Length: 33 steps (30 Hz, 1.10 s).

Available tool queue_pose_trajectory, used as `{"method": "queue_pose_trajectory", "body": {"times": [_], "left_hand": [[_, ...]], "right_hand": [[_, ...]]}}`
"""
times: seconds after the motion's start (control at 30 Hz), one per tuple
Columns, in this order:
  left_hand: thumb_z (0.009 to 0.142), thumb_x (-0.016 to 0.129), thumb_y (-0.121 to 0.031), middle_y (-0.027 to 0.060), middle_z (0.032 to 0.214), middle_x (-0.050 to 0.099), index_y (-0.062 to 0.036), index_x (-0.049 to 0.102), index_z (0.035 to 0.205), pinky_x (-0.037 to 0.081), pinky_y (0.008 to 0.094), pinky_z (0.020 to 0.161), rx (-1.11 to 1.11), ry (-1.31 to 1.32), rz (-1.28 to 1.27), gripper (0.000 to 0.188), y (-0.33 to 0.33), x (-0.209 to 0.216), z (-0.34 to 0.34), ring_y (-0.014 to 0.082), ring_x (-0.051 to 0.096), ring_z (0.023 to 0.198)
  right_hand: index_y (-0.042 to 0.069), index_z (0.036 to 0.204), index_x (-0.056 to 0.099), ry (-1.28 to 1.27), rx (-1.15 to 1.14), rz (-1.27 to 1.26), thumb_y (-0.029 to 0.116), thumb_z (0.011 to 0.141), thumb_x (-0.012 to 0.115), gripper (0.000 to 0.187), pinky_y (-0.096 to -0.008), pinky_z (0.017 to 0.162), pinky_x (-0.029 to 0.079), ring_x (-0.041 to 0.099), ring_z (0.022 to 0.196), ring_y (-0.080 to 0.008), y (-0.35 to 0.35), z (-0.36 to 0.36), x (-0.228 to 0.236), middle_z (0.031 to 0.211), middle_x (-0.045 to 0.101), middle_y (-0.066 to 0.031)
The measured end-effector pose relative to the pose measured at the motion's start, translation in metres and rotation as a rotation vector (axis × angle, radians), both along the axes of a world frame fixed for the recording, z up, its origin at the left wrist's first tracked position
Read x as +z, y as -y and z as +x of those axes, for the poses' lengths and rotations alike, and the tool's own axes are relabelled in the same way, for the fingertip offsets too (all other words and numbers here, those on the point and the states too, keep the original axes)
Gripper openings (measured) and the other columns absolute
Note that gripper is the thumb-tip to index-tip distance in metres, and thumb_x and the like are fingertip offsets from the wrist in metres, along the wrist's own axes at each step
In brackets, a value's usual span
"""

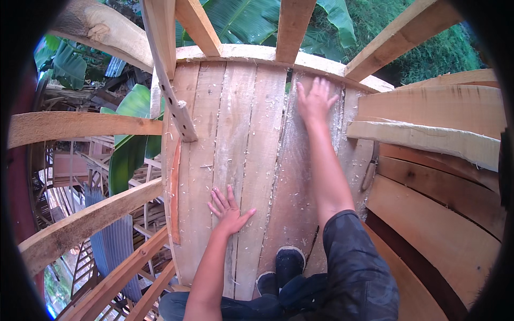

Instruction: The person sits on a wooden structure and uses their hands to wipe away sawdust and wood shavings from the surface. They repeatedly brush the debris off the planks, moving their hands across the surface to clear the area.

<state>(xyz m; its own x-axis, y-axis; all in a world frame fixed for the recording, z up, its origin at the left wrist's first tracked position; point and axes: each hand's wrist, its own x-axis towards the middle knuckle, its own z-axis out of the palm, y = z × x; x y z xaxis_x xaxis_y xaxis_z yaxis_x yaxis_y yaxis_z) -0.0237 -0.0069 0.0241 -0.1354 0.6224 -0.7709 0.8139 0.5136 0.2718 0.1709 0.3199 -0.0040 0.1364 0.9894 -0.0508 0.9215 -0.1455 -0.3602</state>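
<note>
Under both hands runs a floor of pale wooden planks (230,123), strewn with wood shavings and with narrow gaps between the boards. My left hand (230,213) lies flat on the planks left of my shoes, fingers spread and holding nothing. Farther off, my right hand (316,101) is stretched out over the boards close to the far edge beam (251,53). Its fingers are apart, a little blurred, with no object in them; whether the palm touches the wood, I cannot tell. A long tool with a brown wooden handle (369,174) lies by the right wall, well away from either hand.
Upright wooden posts (289,32) rise along the far edge and the left side. A pole with holes (179,109) stands at the left. Plank boards (433,214) wall the right. Beyond the left edge, corrugated sheets (115,246) and scrap wood lie lower down. My shoes (290,262) stand near.
</note>
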Motion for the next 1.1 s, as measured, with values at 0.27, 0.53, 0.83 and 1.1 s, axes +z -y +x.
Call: {"method": "queue_pose_trajectory", "body": {"times": [0.27, 0.53, 0.83, 1.1], "left_hand": [[0.078, 0.057, -0.065, 0.0327, 0.141, -0.034, -0.0049, -0.02, 0.144, -0.02, 0.062, 0.1, 0.004, -0.019, 0.009, 0.118, 0.004, 0.001, -0.005, 0.043, -0.036, 0.131], [0.078, 0.057, -0.066, 0.0324, 0.141, -0.034, -0.0064, -0.021, 0.144, -0.021, 0.0616, 0.1, -0.005, -0.012, 0.026, 0.119, 0.001, -0.002, 0.0, 0.0431, -0.036, 0.131], [0.078, 0.057, -0.066, 0.0313, 0.141, -0.035, -0.0067, -0.022, 0.144, -0.021, 0.061, 0.1, -0.009, -0.012, 0.022, 0.119, 0.0, -0.004, 0.001, 0.0419, -0.037, 0.131], [0.078, 0.057, -0.065, 0.0316, 0.141, -0.035, -0.0063, -0.022, 0.144, -0.021, 0.0616, 0.1, 0.004, -0.019, 0.014, 0.119, 0.006, -0.003, -0.005, 0.0419, -0.037, 0.13]], "right_hand": [[0.0, 0.141, 0.034, -0.23, 0.459, 0.083, 0.054, 0.093, 0.04, 0.072, -0.0463, 0.116, 0.012, 0.025, 0.14, -0.0263, 0.02, -0.027, 0.01, 0.148, 0.033, -0.0148], [0.0, 0.135, 0.042, -0.024, 0.369, 0.265, 0.05, 0.09, 0.05, 0.068, -0.0518, 0.114, 0.013, 0.03, 0.137, -0.0275, 0.009, -0.027, -0.007, 0.144, 0.039, -0.0148], [0.0, 0.127, 0.05, -0.115, 0.3, 0.353, 0.052, 0.088, 0.052, 0.065, -0.0486, 0.113, 0.018, 0.034, 0.134, -0.032, 0.0, -0.027, -0.014, 0.138, 0.044, -0.0204], [0.005, 0.096, 0.065, -0.286, 0.295, -0.188, 0.037, 0.088, 0.059, 0.034, -0.0389, 0.087, 0.043, 0.057, 0.102, -0.0268, 0.062, 0.007, 0.035, 0.106, 0.063, -0.0147]]}}
